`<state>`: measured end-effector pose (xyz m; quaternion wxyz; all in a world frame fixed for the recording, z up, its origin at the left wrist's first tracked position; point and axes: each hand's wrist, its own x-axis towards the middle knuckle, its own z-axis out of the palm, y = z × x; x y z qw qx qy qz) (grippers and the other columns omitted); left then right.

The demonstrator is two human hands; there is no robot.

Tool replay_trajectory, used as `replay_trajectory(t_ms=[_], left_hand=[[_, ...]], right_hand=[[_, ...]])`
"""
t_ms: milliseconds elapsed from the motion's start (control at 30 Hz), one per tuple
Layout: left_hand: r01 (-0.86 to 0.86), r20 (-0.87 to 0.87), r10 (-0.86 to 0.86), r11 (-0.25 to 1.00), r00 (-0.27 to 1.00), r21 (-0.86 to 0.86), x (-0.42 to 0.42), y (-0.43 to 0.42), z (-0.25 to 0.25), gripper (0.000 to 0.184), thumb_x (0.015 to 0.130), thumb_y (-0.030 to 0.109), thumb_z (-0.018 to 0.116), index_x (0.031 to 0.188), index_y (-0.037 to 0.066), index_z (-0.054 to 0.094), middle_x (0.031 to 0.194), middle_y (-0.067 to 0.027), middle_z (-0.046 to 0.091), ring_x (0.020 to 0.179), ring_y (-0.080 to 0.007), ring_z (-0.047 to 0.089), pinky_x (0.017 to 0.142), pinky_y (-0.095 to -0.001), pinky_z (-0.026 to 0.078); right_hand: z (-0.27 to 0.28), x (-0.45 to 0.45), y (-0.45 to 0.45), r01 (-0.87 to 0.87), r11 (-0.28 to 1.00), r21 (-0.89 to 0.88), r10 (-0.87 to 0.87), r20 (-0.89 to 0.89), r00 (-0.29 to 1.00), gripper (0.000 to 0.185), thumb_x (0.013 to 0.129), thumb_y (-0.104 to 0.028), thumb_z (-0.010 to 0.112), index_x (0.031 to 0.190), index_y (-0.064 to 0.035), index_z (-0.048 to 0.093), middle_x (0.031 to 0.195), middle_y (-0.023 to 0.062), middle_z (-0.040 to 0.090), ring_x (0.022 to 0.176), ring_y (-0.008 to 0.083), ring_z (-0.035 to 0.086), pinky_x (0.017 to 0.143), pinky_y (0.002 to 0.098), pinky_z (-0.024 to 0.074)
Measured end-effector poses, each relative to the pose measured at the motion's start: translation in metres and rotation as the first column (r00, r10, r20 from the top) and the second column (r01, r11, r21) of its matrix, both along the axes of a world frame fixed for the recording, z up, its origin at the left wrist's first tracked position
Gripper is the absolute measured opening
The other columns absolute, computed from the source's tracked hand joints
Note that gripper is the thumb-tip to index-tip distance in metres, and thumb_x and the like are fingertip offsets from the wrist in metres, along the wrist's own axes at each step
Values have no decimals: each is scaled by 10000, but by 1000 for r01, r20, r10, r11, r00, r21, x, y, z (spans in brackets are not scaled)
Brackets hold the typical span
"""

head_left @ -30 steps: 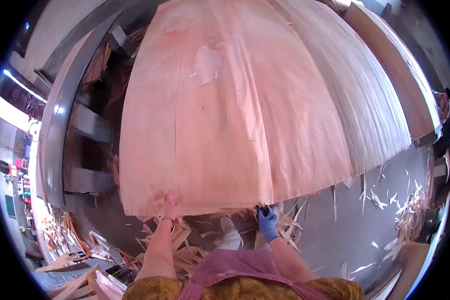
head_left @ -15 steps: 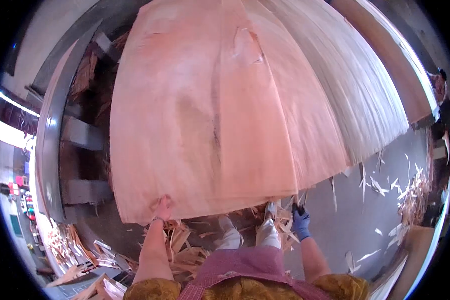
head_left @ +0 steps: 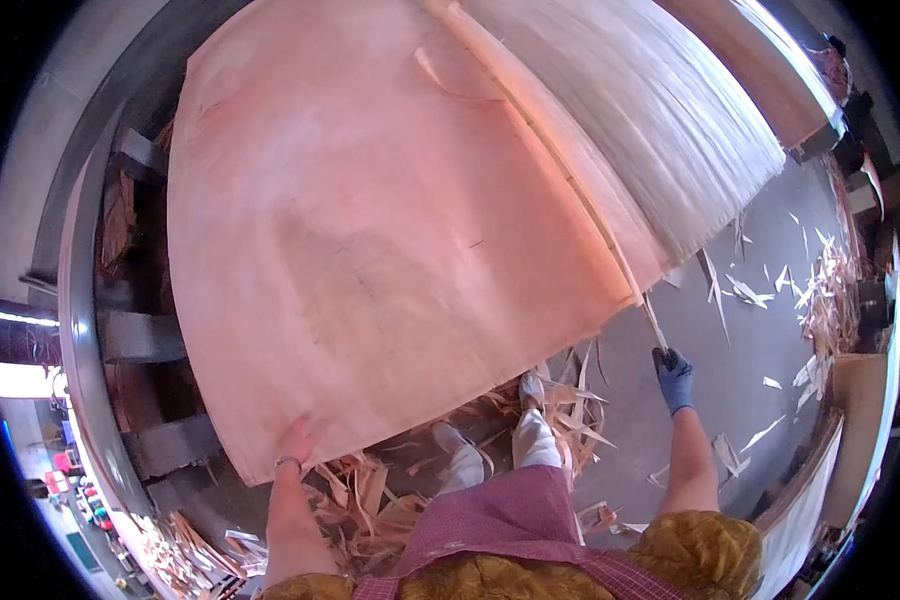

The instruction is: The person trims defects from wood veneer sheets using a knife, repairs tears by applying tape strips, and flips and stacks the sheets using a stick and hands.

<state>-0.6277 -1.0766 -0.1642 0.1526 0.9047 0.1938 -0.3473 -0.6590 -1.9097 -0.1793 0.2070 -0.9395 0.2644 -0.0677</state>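
Pink veneer (head_left: 350, 230): mostly spread flat, near left corner under bare left hand (head_left: 301, 438), finger spread too blurred to tell. Not flat: right edge, raised in long ridge (head_left: 570, 178). Gloved right hand (head_left: 675, 380): closed around thin strip (head_left: 653, 322), just beyond near right corner. Scraps (head_left: 832, 290): loose on grey floor (head_left: 740, 375). Containers: none distinguishable.

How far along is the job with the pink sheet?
Looks done: the sheet is spread wide, and scraps on the floor suggest earlier trimming. In hand: the left hand rests on its near edge; the right hand grips a strip along its right side. Probably left: getting that strip off. I can't tell how many sheets remain.
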Motion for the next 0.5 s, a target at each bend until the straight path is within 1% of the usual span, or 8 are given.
replay_trajectory(t_ms=[100, 200, 300, 367, 400, 433, 500], left_hand=[[6, 11, -6, 998, 1000, -58, -1, 17, -4, 722, 873, 539, 572, 1421, 87, 446, 1461, -142, 453, 1357, -313, 408, 1133, -395, 307], [84, -12, -85, 994, 996, -76, 4, 29, -15, 661, 883, 433, 577, 1430, 91, 431, 1459, -136, 455, 1342, -322, 426, 1128, -408, 316], [253, -32, -251, 962, 967, 102, 6, 40, -40, 638, 866, 301, 590, 1435, 75, 411, 1445, -174, 454, 1313, -355, 447, 1112, -425, 341], [74, -24, -70, 972, 997, 222, 16, 9, -19, 648, 849, 228, 592, 1439, 55, 389, 1440, -212, 440, 1320, -369, 432, 1114, -432, 337], [-10, -7, 13, 960, 1000, 281, 25, -24, 6, 655, 840, 192, 593, 1441, 46, 378, 1438, -231, 433, 1323, -375, 424, 1115, -435, 336], [14, 27, -22, 966, 999, 260, 28, -46, 18, 667, 835, 178, 597, 1443, 34, 365, 1434, -246, 429, 1328, -379, 413, 1116, -436, 333], [31, 115, -59, 974, 992, 226, 37, -79, 32, 691, 824, 150, 606, 1446, 11, 339, 1425, -275, 419, 1338, -386, 392, 1117, -439, 328]], right_hand=[[11, -7, -19, 29, 999, -17, -30, -56, 998, 454, 871, -422, 682, 693, -22, 565, 583, 180, 467, 494, 232, 389, 500, 396, 369], [25, -15, -21, 32, 999, -26, -35, -128, 991, 453, 874, -423, 678, 693, -24, 563, 580, 177, 457, 498, 233, 380, 502, 388, 372], [22, -21, -12, 27, 999, 38, -26, -35, 999, 447, 875, -431, 672, 707, -28, 575, 594, 189, 476, 494, 255, 393, 504, 391, 378], [32, -19, 7, -11, 999, 41, 13, -35, 999, 417, 879, -421, 667, 735, -35, 606, 647, 207, 545, 511, 305, 462, 524, 404, 409], [35, -18, 17, 6, 996, 94, -1, -50, 999, 399, 882, -424, 661, 767, -43, 628, 693, 209, 580, 553, 330, 517, 543, 407, 431], [35, -15, 25, 17, 989, 149, -8, -56, 998, 385, 884, -427, 655, 800, -52, 651, 739, 211, 615, 595, 355, 573, 562, 410, 453], [24, -8, 34, 31, 985, 170, 3, -194, 981, 350, 881, -438, 635, 906, -91, 680, 820, 194, 661, 762, 399, 646, 655, 443, 508]])
